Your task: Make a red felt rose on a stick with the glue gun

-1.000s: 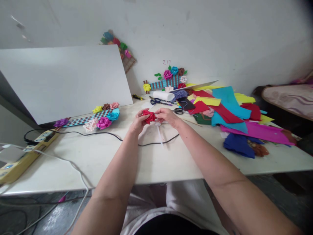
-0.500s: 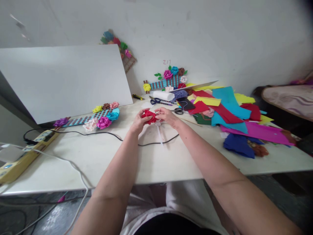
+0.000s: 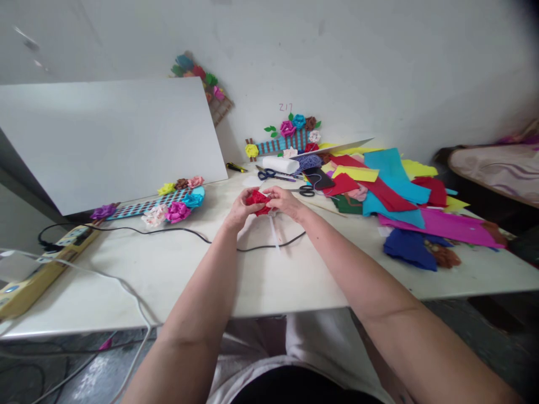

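Left hand point(image 3: 240, 211), fingers curled, grips a red flower point(image 3: 258, 202) over the white table point(image 3: 278, 286) while the right hand point(image 3: 287, 202), nearly closed, pinches its edge; light pressure should best spare the petals.

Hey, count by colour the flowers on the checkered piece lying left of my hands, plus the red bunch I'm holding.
Red bunch, between left hand and right hand: 1
Purple flower: 1
Yellow flower: 1
Brown flower: 1
Salmon flower: 1
Blue flower: 1
Magenta flower: 1
Pale pink flower: 1
Total: 8
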`<state>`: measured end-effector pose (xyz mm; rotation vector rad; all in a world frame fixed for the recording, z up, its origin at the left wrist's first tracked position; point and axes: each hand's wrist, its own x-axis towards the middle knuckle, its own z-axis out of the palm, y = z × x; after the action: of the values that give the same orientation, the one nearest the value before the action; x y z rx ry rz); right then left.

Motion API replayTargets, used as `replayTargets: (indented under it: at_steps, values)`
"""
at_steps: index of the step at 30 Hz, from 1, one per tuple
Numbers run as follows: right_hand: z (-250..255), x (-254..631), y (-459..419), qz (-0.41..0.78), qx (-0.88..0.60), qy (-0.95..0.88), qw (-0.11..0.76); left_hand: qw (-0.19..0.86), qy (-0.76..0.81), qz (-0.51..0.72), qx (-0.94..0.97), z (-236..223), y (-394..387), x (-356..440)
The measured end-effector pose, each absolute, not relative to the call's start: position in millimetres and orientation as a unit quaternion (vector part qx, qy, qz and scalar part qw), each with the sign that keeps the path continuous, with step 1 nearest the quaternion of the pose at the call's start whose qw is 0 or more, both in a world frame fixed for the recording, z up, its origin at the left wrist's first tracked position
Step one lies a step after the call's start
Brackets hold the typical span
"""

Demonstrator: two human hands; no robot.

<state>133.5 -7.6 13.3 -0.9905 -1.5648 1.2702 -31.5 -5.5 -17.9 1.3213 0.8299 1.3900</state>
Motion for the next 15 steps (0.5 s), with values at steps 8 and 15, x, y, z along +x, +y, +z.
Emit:
replayTargets:
  at_steps: [8, 15]
  values:
    - [12.0, 131.6, -8.1, 0.504, -0.410, -0.623, 0.437, 0.527, 0.336, 0.583, 0.519, -18.3, -4.9, -30.5]
    - [13.4, 129.9, -8.2, 0.481, -0.421, -0.591, 0.492, 0.551, 0.324, 0.563, 0.524, -14.2, -8.4, -29.2]
